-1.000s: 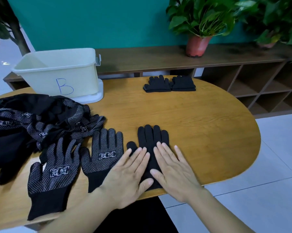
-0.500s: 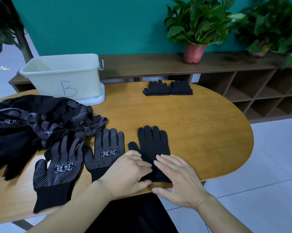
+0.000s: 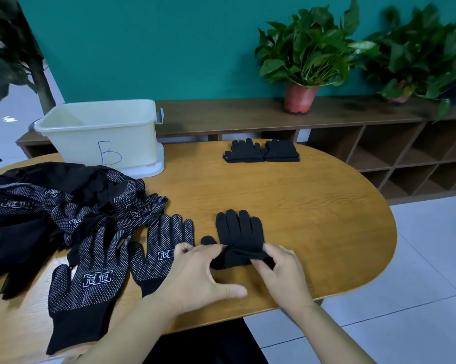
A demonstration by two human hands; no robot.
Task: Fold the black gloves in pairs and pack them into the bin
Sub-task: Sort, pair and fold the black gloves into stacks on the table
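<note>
A stacked pair of plain black gloves (image 3: 238, 232) lies near the table's front edge, fingers pointing away from me. My left hand (image 3: 198, 274) pinches its cuff end from the left and my right hand (image 3: 282, 274) pinches it from the right; the cuff is lifted and rolled up toward the glove fingers. Two dotted black gloves (image 3: 166, 248) lie flat just left of it. A folded pair of black gloves (image 3: 261, 152) rests at the table's far side. The cream bin (image 3: 100, 135) marked B stands at the back left.
A heap of loose dotted black gloves (image 3: 51, 206) covers the table's left side. The oval wooden table (image 3: 313, 206) ends on the right over tiled floor. Behind it runs a low wooden shelf (image 3: 247, 116) with potted plants (image 3: 305, 64).
Both hands went from pressing flat on the glove pair to pinching its cuff end, which has been lifted and turned over toward the fingers. The camera tilted slightly.
</note>
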